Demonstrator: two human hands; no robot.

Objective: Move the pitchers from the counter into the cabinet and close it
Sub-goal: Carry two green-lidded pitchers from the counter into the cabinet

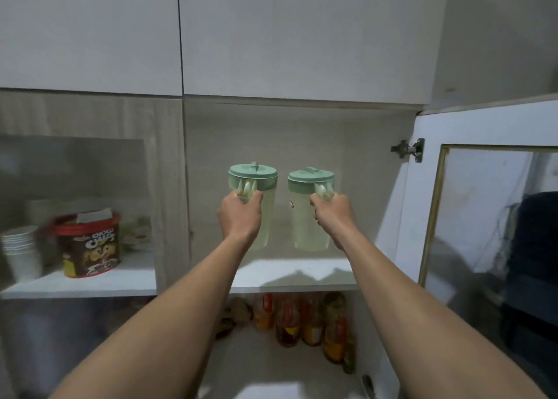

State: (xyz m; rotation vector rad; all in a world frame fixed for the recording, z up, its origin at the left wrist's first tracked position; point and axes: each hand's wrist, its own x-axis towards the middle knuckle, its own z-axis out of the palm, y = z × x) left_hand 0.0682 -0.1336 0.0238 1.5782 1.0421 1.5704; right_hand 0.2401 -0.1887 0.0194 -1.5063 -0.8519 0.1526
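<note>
Two pale green pitchers with darker green lids stand upright side by side inside the open cabinet compartment, on its white shelf (290, 273). My left hand (240, 214) grips the handle of the left pitcher (253, 175). My right hand (330, 217) grips the handle of the right pitcher (311, 181). Both pitchers' bases are at or just above the shelf; I cannot tell if they touch it. The cabinet door (489, 205), white with a glass pane and gold trim, is swung open to the right.
The left compartment behind a glass door holds a red-lidded cereal tub (89, 244) and stacked white cups (21, 250). Several bottles (305, 320) stand on the counter below the shelf. Closed white upper doors (271, 36) run above. A hinge (407, 149) sticks out at the right.
</note>
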